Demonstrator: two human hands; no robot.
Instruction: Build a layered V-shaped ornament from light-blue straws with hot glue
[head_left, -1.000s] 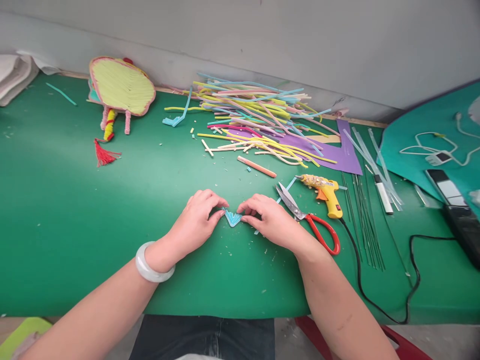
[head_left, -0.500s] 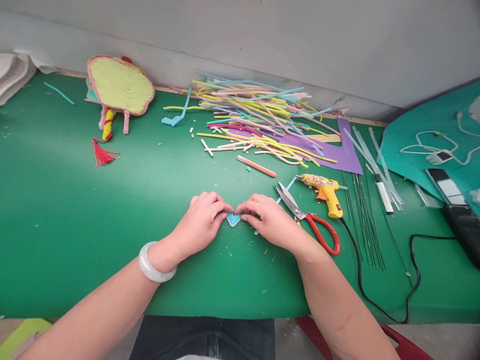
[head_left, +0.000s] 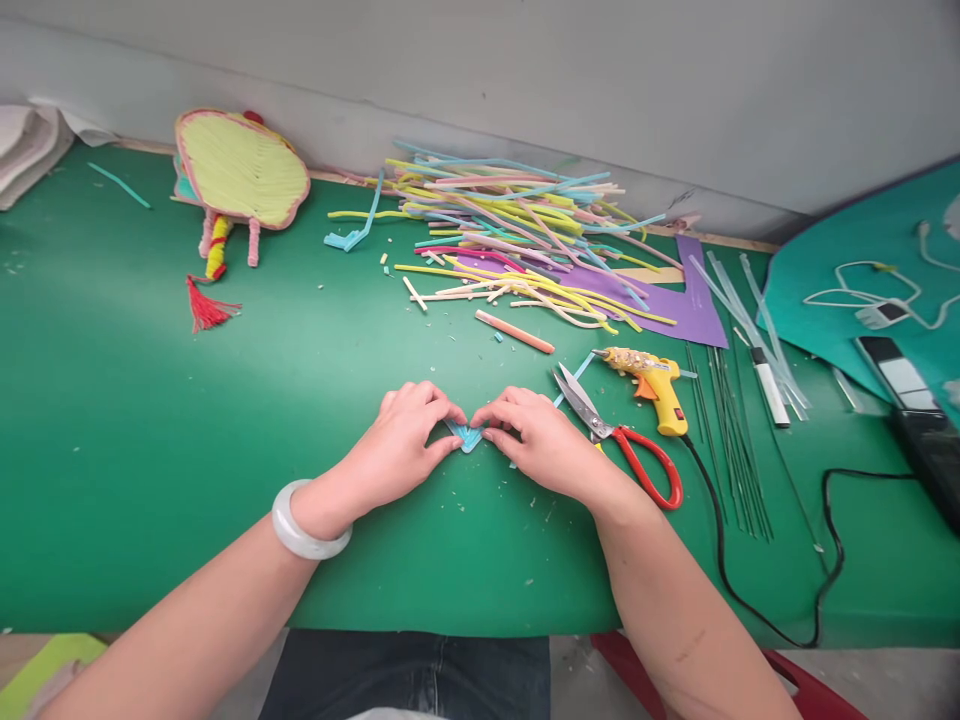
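Note:
Between my hands, low over the green table, is a small light-blue V-shaped piece made of folded strips (head_left: pixel 469 438). My left hand (head_left: pixel 405 435) pinches its left arm between thumb and fingers. The right arm of the V is in the fingertips of my right hand (head_left: pixel 536 440). Part of the piece is hidden under my fingers. Just right of my right hand lie scissors with red handles (head_left: pixel 637 455), blades parted, and a light-blue strip (head_left: pixel 583 366) passes behind the blades. Beyond them rests a yellow glue gun (head_left: pixel 652 385) on its side.
A heap of coloured fuzzy strips (head_left: pixel 517 220) lies on purple sheet (head_left: pixel 701 300) at the back. A fan-shaped craft piece (head_left: pixel 244 170) with a red tassel stands back left. At right are green wires (head_left: pixel 739 450), glue sticks (head_left: pixel 772 330), a marker (head_left: pixel 770 390) and a black cord (head_left: pixel 720 550).
My left thumb has shifted slightly right and down along the blue piece, exposing more of its left arm. My right hand holds nearly the same place.

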